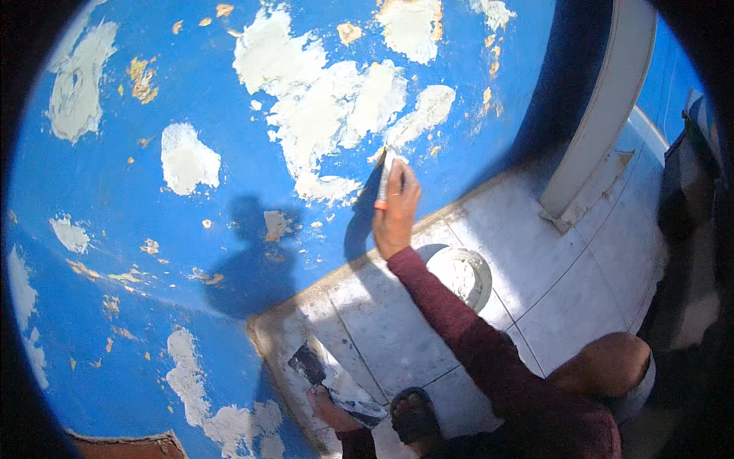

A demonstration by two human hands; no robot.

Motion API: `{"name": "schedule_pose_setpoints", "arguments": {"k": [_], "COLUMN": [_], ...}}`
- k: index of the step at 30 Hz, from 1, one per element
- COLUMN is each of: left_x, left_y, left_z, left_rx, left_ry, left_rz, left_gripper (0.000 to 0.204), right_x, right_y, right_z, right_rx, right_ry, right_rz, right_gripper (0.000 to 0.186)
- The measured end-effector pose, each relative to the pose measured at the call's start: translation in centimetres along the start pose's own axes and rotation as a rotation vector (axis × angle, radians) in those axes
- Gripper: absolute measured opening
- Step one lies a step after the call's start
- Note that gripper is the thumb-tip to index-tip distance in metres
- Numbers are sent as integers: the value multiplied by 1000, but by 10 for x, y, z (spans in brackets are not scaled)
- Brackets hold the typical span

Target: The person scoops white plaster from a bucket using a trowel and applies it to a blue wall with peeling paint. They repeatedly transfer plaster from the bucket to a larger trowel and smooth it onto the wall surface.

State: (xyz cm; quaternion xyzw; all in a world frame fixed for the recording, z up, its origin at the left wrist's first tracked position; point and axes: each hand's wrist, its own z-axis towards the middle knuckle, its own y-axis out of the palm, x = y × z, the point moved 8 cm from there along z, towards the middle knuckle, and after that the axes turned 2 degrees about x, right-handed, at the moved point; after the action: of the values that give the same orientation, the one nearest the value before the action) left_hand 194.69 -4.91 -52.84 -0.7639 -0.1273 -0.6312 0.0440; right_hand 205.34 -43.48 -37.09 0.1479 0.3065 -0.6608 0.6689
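Observation:
My right hand (pixel 396 208) grips a putty knife (pixel 385 180) with a white and orange handle. Its blade end meets the blue wall (pixel 252 157) at the lower tip of a fresh-looking streak of white putty (pixel 422 113). Low down near the wall's foot, my left hand (pixel 334 411) is closed on a wide flat metal blade (pixel 344 380) smeared with white putty; its grip is mostly hidden by the fingers. A round bucket (pixel 480 287) with white putty inside stands on the floor beneath my right forearm.
White putty patches and chipped spots cover much of the wall. Pale tiles (pixel 397 336) make up the floor. A light-coloured upright panel (pixel 604 115) stands at the right. My sandalled foot (pixel 414 415) is near my left hand, and a brown edge (pixel 126 446) shows at lower left.

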Motion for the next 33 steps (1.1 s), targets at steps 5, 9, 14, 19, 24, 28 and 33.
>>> {"name": "schedule_pose_setpoints", "arguments": {"k": [5, 9, 14, 19, 24, 28, 33], "left_x": [-20, 7, 50, 105, 209, 259, 329], "left_y": [-19, -11, 0, -7, 41, 48, 85], "left_z": [-3, -19, -11, 27, 13, 19, -6], "left_rx": [32, 143, 12, -100, -127, -204, -312], "left_ry": [49, 237, 46, 115, 289, 194, 334], "left_rz": [54, 355, -166, 93, 71, -6, 76], "left_gripper": [41, 46, 45, 44, 43, 39, 32], "right_x": [-10, -3, -12, 10, 4, -27, -52], "right_y": [38, 41, 23, -16, -13, -3, 2], "right_z": [-27, -48, -69, -29, -3, 2, -20], "right_rx": [22, -65, -197, 18, 123, 93, -18], "right_ry": [83, 103, 161, 361, 399, 370, 251], "right_rz": [-103, -47, 93, 227, 229, 165, 273], "right_gripper": [82, 83, 76, 73, 71, 79, 70]}}
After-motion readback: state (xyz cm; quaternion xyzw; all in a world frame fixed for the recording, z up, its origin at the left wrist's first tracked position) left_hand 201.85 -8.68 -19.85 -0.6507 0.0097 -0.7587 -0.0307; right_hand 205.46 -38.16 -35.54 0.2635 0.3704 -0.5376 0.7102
